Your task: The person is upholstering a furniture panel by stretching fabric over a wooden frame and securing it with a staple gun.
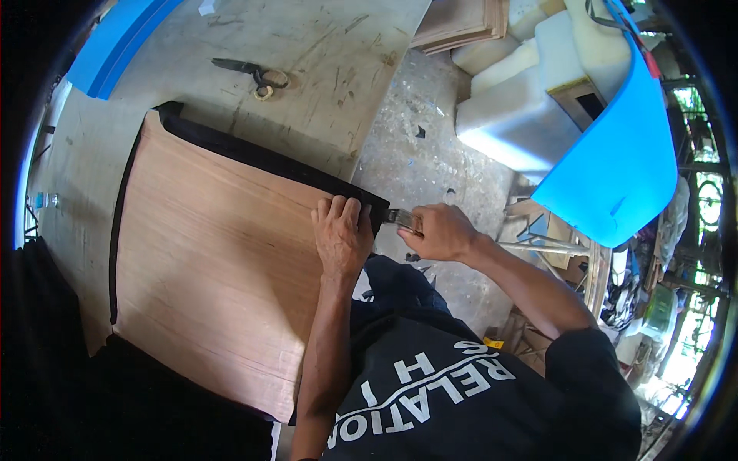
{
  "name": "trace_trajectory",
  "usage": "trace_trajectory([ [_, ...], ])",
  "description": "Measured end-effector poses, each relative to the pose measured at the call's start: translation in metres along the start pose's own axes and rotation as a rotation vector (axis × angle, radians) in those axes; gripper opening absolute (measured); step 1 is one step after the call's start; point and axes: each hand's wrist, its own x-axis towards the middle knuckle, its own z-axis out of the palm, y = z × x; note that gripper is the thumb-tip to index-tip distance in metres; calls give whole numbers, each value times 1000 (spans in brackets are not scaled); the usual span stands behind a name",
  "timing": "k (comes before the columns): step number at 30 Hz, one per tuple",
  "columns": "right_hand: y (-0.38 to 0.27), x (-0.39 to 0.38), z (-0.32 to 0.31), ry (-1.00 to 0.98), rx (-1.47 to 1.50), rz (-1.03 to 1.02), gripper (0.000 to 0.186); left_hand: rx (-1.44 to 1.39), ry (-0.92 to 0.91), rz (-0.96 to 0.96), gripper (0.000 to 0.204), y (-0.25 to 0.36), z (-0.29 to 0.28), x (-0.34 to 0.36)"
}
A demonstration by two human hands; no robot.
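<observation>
A light brown, wood-grained panel (215, 253) lies on the worktable, with black fabric (254, 159) folded over its far edge and showing along its left side. Near the panel's far right corner, my left hand (340, 232) has its fingers curled onto the folded fabric, gripping the edge. Just to its right, my right hand (446, 233) is closed around a grey metal tool (401, 220). The tool's end meets the fabric-covered corner; my fingers hide most of it, so its kind is unclear. Black-handled scissors (257, 75) rest farther back on the table.
The worktable (323, 84) ends just past the panel's right corner, above a concrete floor (430, 146). Blue foam (115, 50) lies at the far left. White foam blocks (507, 107) and a hanging blue sheet (623, 177) stand right. More black fabric (146, 392) drapes at the near left.
</observation>
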Motion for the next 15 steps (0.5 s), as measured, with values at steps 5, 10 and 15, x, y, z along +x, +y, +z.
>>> trace_trajectory([
  [5,30,-35,-10,107,205,112,34,-59,43,-30,13,2,0,-2],
  [10,49,12,-63,37,278,180,36,-174,127,-75,32,10,-9,4],
  [15,59,164,-125,250,38,-343,31,61,-55,-120,42,29,-15,11],
])
